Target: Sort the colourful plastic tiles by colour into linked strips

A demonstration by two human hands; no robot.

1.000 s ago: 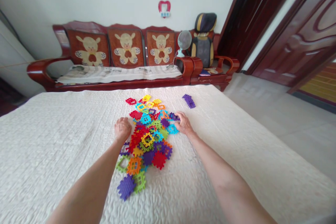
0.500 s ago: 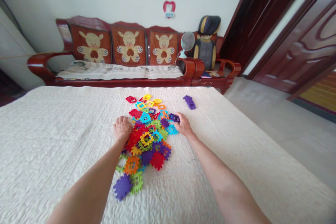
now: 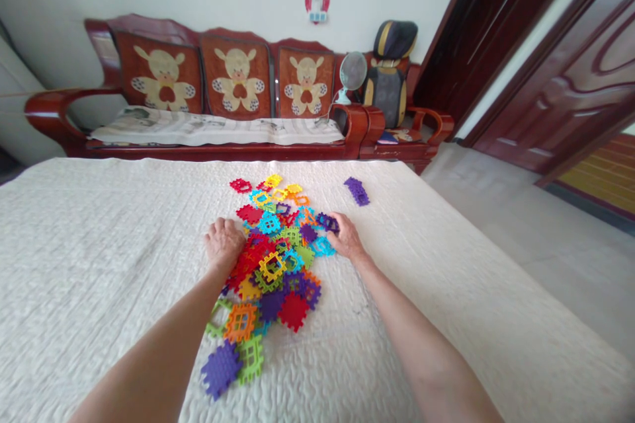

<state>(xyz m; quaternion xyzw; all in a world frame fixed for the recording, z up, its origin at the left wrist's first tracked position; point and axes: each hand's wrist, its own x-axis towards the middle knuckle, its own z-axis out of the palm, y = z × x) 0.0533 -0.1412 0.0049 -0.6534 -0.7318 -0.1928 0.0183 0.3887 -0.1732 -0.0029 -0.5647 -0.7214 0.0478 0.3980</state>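
Observation:
A heap of interlocking plastic tiles (image 3: 270, 267) in red, yellow, purple, green, blue and orange lies in the middle of the cloth; some tiles are solid, others have window frames. My left hand (image 3: 224, 241) rests palm down at the heap's left edge beside the red tiles, fingers slightly apart, with its thumb side partly hidden. On the right edge, my right hand (image 3: 346, 236) has thumb and fingers closed on a purple window tile (image 3: 326, 222). A light-blue tile (image 3: 324, 246) lies just below those fingers. Apart from the heap, a joined purple strip of tiles (image 3: 357, 191) lies farther back.
A pale quilted cloth (image 3: 109, 244) covers the table. Behind it stand a wooden sofa (image 3: 354, 125) with bear-patterned cushions (image 3: 235, 76), a small fan (image 3: 353, 71) and a chair with a massage pad (image 3: 387, 96). Tiled floor and a dark red door (image 3: 560, 79) are at the right.
The view has shifted a little, and the scene sits slightly farther left. Both hands stay beside the heap, my left hand slightly farther from it; the purple strip has not visibly moved.

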